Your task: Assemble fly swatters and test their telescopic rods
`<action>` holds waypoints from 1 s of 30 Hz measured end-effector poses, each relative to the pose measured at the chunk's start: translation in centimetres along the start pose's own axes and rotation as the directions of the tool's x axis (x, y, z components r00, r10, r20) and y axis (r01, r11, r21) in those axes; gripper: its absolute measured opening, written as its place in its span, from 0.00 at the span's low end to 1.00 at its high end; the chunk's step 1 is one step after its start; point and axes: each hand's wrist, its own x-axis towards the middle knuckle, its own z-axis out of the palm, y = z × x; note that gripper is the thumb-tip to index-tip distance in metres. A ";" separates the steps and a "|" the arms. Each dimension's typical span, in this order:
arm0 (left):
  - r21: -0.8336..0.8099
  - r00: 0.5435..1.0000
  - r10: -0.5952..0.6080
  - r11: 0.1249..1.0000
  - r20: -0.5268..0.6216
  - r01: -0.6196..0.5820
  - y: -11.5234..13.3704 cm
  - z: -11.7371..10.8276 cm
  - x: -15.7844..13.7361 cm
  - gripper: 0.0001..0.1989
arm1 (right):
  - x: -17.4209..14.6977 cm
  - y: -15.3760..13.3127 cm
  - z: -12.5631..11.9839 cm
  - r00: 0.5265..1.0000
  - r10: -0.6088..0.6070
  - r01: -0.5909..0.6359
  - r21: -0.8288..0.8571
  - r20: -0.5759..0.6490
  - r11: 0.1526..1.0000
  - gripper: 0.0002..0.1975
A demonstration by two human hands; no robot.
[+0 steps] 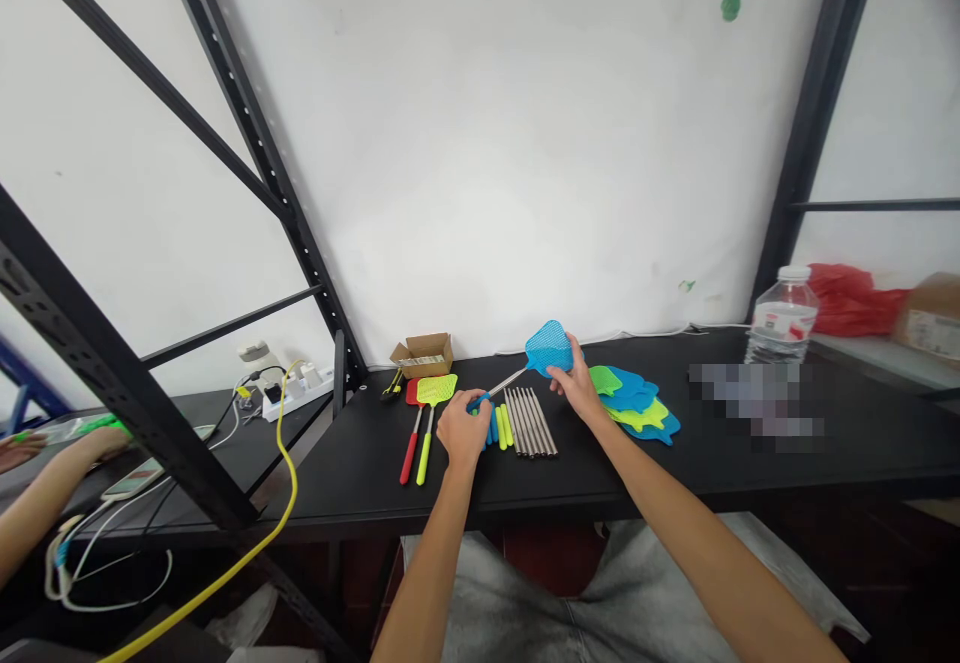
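Observation:
A blue fly swatter (548,347) is held above the black table between my two hands. Its blue handle sits in my closed left hand (463,427), and my right hand (576,379) grips the edge of its mesh head. A thin metal rod (507,382) joins handle and head. Below lie blue and yellow-green handle grips (505,426), partly behind my left hand, and a row of metal rods (532,423). Loose blue and green swatter heads (636,391) are piled beside my right forearm. Left of my hands rest a yellow-green fly swatter (436,391) and a red one (409,448).
A small open cardboard box (424,354) stands at the back by the wall. To the right are a water bottle (782,318) and a red plastic bag (855,298). Black rack posts, a power strip (298,394) and a yellow cable (289,503) are left; another person's arm (52,488) shows there.

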 end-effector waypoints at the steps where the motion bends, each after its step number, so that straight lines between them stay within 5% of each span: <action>1: 0.001 1.000 0.000 1.000 0.002 0.000 0.0 0.0 0.0 0.08 | 0.0 0.0 0.0 1.000 0.002 -0.002 0.001 0.002 1.000 0.40; 30: 0.034 1.000 -0.014 0.999 0.022 0.013 0.0 -0.2 0.0 0.08 | 0.0 0.3 0.2 1.000 0.007 -0.008 0.031 0.023 0.999 0.40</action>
